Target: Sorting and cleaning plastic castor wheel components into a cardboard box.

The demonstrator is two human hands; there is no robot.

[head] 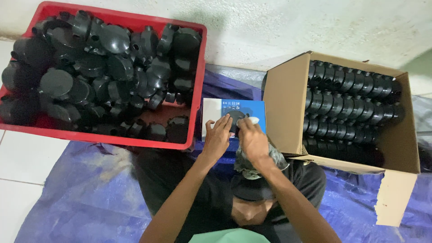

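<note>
My left hand (217, 135) and my right hand (253, 139) meet over a small blue and white box (234, 109) that stands between the crate and the carton. Both hands hold a black round plastic part (237, 122) just in front of that box. My right hand also presses a grey cloth (246, 158) against the part, and the cloth hangs down below my wrist. Most of the part is hidden by my fingers.
A red plastic crate (200, 67) at the left is heaped with several black round plastic parts (103, 67). At the right, an open cardboard carton (283, 103) holds neat rows of the same parts (351, 103). A blue tarp (90, 189) covers the tiled floor.
</note>
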